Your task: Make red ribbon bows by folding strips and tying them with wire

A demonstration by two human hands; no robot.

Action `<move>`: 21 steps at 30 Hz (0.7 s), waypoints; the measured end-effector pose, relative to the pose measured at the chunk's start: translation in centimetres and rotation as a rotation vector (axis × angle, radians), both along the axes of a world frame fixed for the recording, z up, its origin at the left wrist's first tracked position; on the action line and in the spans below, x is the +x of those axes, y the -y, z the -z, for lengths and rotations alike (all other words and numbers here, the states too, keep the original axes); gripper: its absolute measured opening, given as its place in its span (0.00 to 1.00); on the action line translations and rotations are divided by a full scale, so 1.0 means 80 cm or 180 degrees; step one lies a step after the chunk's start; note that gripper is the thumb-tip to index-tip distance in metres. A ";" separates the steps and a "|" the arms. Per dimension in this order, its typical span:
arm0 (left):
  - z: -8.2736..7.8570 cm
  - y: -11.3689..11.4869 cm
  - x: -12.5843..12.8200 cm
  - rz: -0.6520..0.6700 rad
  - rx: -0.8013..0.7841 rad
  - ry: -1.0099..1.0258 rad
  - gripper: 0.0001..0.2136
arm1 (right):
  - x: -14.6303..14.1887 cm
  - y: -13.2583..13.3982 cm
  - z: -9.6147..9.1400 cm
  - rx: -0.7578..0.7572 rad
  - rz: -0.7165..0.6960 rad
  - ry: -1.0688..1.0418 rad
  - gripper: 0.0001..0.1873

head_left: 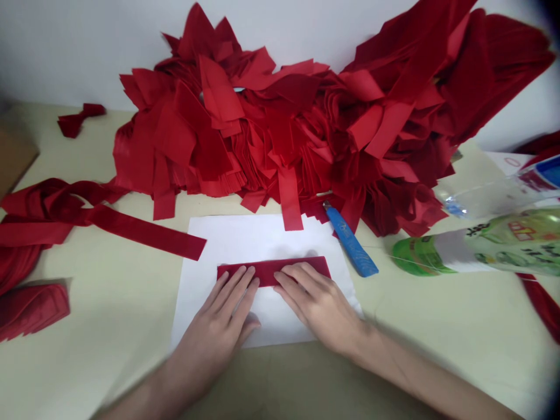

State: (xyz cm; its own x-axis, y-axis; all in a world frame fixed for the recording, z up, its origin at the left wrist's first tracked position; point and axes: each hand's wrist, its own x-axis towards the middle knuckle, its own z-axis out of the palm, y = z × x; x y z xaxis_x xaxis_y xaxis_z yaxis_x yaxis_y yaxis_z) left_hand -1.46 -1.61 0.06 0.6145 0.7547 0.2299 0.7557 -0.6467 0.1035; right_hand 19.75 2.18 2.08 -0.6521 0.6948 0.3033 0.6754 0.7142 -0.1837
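Loops of red ribbon (pixel 39 233) are seen at the far left of the pale bench (pixel 394 309), below a brown block (pixel 15 154) that is cut off by the picture's edge. Nearer the lower edge, a stack of red pieces (pixel 37 306) is laid flat, while farther back a small red scrap (pixel 72 123) is set well apart from the rest. One flat tail of the ribbon is stretched rightward over the corner of a white sheet (pixel 245 239).

On this sheet a dark red strip (pixel 266 272) is laid crosswise. Its left part is pressed by the fingertips of the left hand (pixel 219 329), which is spread flat, with the fingers nearly straight and the thumb held out to the side; nothing is gripped by it. Behind the sheet, a large heap of red pieces (pixel 271 128) is piled before a white wall (pixel 87 52), and some ends are hung over the sheet's far edge.

The strip's right part is covered by the right hand (pixel 328 309), whose fingers are gently bent; whether the strip is pinched cannot be told. Just beyond the sheet, a blue cutter (pixel 352 242) is placed at a slant. Farther right, a green-labelled bottle (pixel 481 248) and a clear bottle (pixel 490 195) are laid on their sides, and a red band (pixel 540 306) is partly hidden beneath the former.
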 end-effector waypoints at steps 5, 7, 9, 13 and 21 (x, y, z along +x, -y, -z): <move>-0.001 0.001 0.003 -0.0054 -0.0031 -0.0051 0.26 | -0.003 0.001 -0.001 0.0125 -0.0037 0.0099 0.10; 0.000 0.002 0.005 -0.0109 -0.0023 -0.0116 0.26 | -0.001 0.004 -0.003 0.0123 -0.0041 0.0099 0.11; 0.000 0.002 0.007 -0.0112 0.0002 -0.0174 0.26 | 0.005 0.006 -0.006 0.0094 0.0023 0.0014 0.12; 0.000 0.002 0.009 -0.0100 0.0042 -0.0217 0.25 | 0.032 0.006 -0.015 0.0067 0.0403 -0.0288 0.12; 0.001 0.003 0.011 -0.0178 -0.0044 -0.0262 0.27 | 0.076 0.002 -0.004 -0.0023 0.0968 -0.0323 0.08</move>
